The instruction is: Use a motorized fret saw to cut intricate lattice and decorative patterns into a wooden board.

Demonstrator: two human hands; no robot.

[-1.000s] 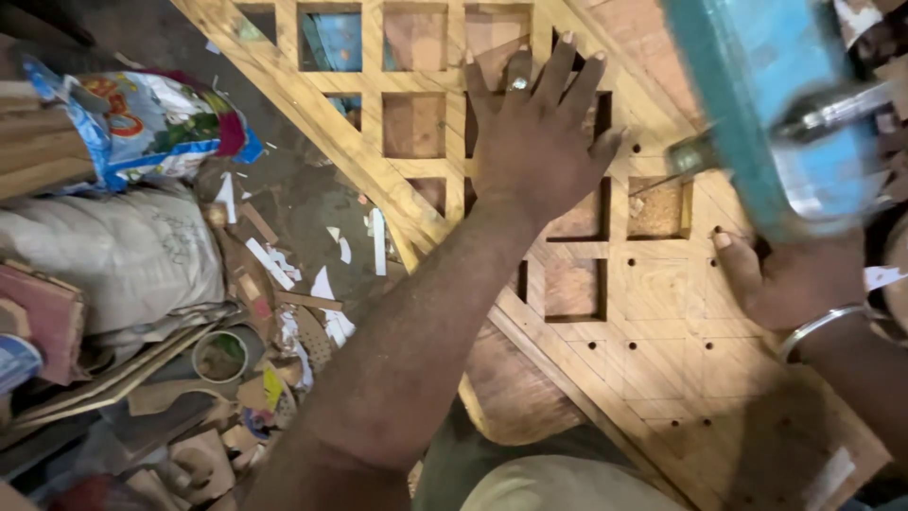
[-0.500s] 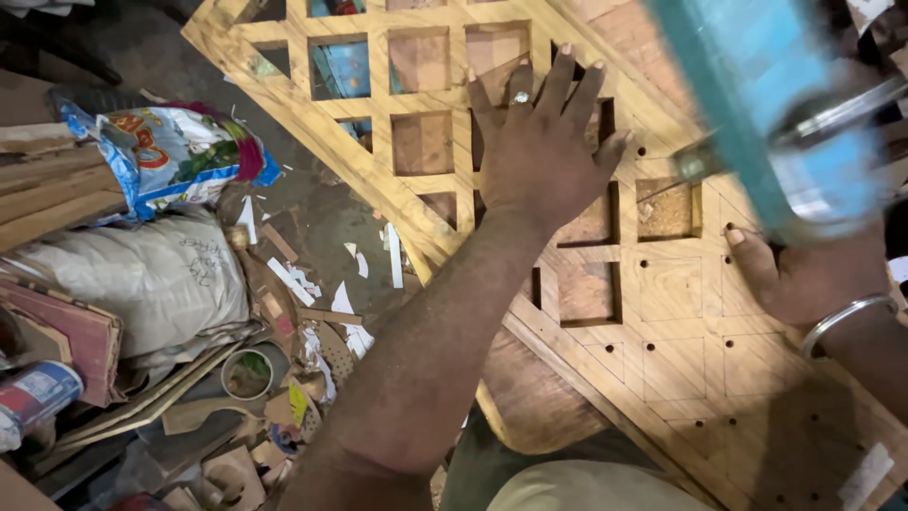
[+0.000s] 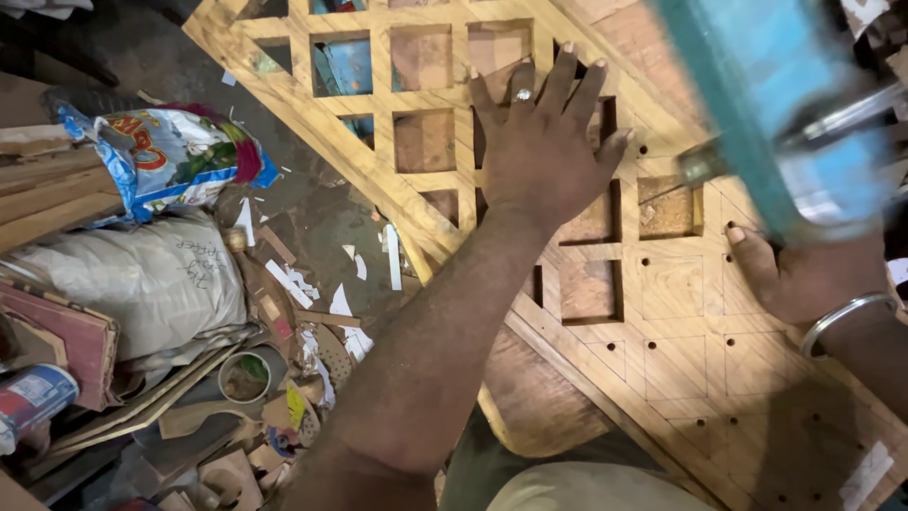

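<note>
- Your left hand (image 3: pixel 544 151) lies flat and unclenched on the wooden panel (image 3: pixel 662 378), fingers spread across the lattice of cut squares, a ring (image 3: pixel 522 95) on one finger.
- Your right hand (image 3: pixel 804 279) sits at the panel's right side, a bangle (image 3: pixel 846 317) on the wrist; it is partly hidden behind the blue power tool (image 3: pixel 785 104), so you cannot tell from here whether it grips the tool or merely rests beside it.
- The tool's metal tip points into a square opening (image 3: pixel 670 206) just right of your left hand; sawdust lies in that opening.
- The panel runs diagonally from top left to bottom right: squares are cut through in its upper part, while the lower part shows only pencil lines and drilled holes (image 3: pixel 728 338).
- On the floor to your left: a bright printed bag (image 3: pixel 165 156), a grey sack (image 3: pixel 132 279) below it, stacked boards (image 3: pixel 47 194), a can (image 3: pixel 33 402) and scattered offcuts (image 3: pixel 303 284).
- A round tin (image 3: pixel 246 377) stands among the scraps near your left elbow.
</note>
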